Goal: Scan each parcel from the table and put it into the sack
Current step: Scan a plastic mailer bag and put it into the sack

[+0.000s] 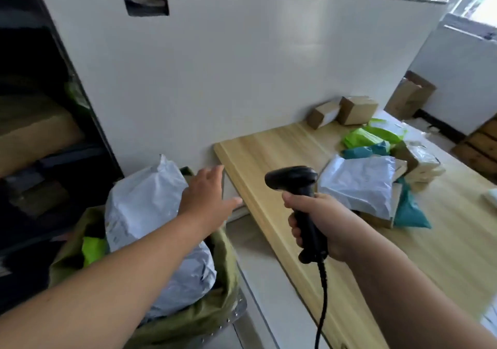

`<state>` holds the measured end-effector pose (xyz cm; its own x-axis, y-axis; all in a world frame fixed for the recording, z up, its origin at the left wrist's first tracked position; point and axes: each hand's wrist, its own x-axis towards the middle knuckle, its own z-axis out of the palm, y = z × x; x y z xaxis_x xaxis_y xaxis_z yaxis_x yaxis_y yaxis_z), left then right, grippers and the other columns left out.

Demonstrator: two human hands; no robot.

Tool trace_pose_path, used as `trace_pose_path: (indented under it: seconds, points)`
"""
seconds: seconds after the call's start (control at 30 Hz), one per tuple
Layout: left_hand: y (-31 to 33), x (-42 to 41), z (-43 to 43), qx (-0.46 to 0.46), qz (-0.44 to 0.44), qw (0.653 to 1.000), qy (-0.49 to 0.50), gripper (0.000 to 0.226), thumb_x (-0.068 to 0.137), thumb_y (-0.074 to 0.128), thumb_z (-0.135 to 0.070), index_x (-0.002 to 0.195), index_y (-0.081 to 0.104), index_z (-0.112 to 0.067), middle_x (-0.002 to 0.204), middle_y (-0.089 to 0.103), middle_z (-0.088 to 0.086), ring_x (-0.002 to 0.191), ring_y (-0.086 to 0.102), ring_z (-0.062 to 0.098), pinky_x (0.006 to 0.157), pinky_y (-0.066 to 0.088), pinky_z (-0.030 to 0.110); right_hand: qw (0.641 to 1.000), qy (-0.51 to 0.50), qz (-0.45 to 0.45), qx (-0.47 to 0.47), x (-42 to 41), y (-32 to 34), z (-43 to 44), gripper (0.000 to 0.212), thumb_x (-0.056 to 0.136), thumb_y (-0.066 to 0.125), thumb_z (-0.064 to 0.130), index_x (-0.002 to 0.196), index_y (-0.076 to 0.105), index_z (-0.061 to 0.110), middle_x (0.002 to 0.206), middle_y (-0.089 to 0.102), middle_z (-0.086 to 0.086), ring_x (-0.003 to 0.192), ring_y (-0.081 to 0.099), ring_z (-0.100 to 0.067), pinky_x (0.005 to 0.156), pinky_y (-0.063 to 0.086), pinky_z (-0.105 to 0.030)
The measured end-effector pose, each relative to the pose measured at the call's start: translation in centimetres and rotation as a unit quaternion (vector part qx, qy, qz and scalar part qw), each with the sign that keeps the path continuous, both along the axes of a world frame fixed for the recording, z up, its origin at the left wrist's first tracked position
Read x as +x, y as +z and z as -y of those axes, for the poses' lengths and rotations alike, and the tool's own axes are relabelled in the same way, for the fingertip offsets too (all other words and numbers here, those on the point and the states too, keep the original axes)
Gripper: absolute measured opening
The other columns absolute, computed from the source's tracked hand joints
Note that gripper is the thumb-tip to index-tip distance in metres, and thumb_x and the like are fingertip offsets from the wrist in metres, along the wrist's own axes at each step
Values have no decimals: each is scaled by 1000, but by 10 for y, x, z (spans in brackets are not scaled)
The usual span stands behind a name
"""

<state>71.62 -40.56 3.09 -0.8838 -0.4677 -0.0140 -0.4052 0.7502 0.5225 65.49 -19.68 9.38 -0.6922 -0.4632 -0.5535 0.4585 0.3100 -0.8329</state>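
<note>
Nearest, two hands showed, with one scanner and one sack. The right hand [320, 222] was curled tight round the grip of the black scanner [298, 187]. The scanner's head sat above the knuckles, pointing left, and its cord dropped out of frame below the wrist. The left hand [207, 198] hovered flat and empty over the olive sack [215, 308], fingers straight and slightly spread, the fingertips near the table [269, 155] edge. Under its palm and wrist one large white parcel [150, 206] stood up out of the sack. One lime-green parcel [92, 249] lay lower, left of the forearm, which hid the sack's middle. Just beyond the right hand's fingers, one white mailer [357, 184] lay on the table atop a heap. One teal bag [411, 211] poked out beneath it, but the number of brown packets underneath could not be told. Farther on lay blurred green mailers [368, 133], their count unclear, and two cardboard boxes [357, 109] against the wall [242, 66].
</note>
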Motion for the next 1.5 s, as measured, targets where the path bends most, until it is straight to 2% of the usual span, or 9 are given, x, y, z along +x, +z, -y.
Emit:
trace_pose_path:
  seconds: [0.47, 0.8, 0.93, 1.03, 1.17, 1.27, 1.37, 1.43, 1.5]
  points:
    - [-16, -186, -225, -53, 61, 971, -227, 84, 84, 56, -60, 148, 21, -20, 148, 32, 5, 131, 37, 26, 104, 36, 38, 978, -210, -8, 3, -101, -36, -224, 27, 88, 70, 32, 88, 53, 11, 59, 54, -8, 48, 49, -21, 48, 41, -32]
    - [-56, -289, -327, 6, 208, 964, -165, 111, 74, 58, -69, 152, -2, -18, 154, 16, 15, 140, 21, 36, 108, 30, 50, 962, -273, 17, -2, -137, -68, -280, 30, 88, 71, 33, 85, 51, 12, 58, 53, -7, 43, 46, -21, 46, 39, -31]
    - [-73, -296, -319, 6, 215, 970, -112, 73, 85, 62, -38, 141, 25, -10, 137, 43, 14, 122, 45, 32, 85, 44, 40, 962, -273, 4, 1, -142, -75, -282, 27, 90, 69, 31, 86, 52, 10, 58, 56, -6, 45, 49, -19, 46, 42, -31]
    - [-75, -292, -303, 18, 145, 983, -115, 28, 93, 47, -22, 118, 47, -9, 117, 58, 13, 103, 53, 31, 72, 34, 34, 964, -266, 2, 1, -143, -74, -277, 27, 89, 69, 31, 86, 52, 10, 58, 56, -6, 45, 49, -18, 47, 42, -32]
    - [-63, -282, -270, 118, 61, 990, -53, 32, 94, 34, -13, 120, 51, -5, 114, 59, 15, 91, 50, 29, 74, 35, 30, 969, -247, 6, 2, -145, -63, -264, 31, 90, 69, 34, 86, 51, 9, 57, 55, -7, 43, 48, -20, 46, 43, -33]
    - [-52, -263, -242, 315, 1, 949, 10, 33, 86, 35, -4, 110, 58, -8, 108, 64, 18, 92, 60, 32, 83, 52, 41, 973, -228, -9, -6, -143, -56, -251, 29, 90, 69, 33, 86, 52, 10, 59, 55, -7, 44, 49, -21, 47, 43, -34]
    - [-38, -231, -211, 535, -38, 839, 93, 29, 88, 36, 2, 96, 60, -13, 83, 71, 12, 65, 69, 24, 54, 58, 38, 977, -213, -31, -14, -135, -49, -231, 27, 90, 68, 31, 88, 53, 8, 60, 56, -8, 47, 51, -19, 48, 44, -32]
    - [-36, -205, -187, 607, -41, 783, 130, 28, 91, 37, 2, 92, 61, -13, 67, 72, 5, 54, 69, 19, 46, 55, 31, 978, -205, -33, -16, -128, -46, -217, 26, 91, 68, 29, 88, 54, 8, 59, 56, -7, 48, 52, -19, 48, 44, -33]
    - [-43, -175, -160, 622, 4, 768, 154, 28, 93, 36, 1, 91, 62, -10, 62, 71, 5, 52, 68, 18, 45, 56, 31, 981, -191, -30, -12, -119, -46, -201, 26, 90, 69, 30, 84, 55, 9, 59, 56, -8, 48, 51, -21, 50, 43, -34]
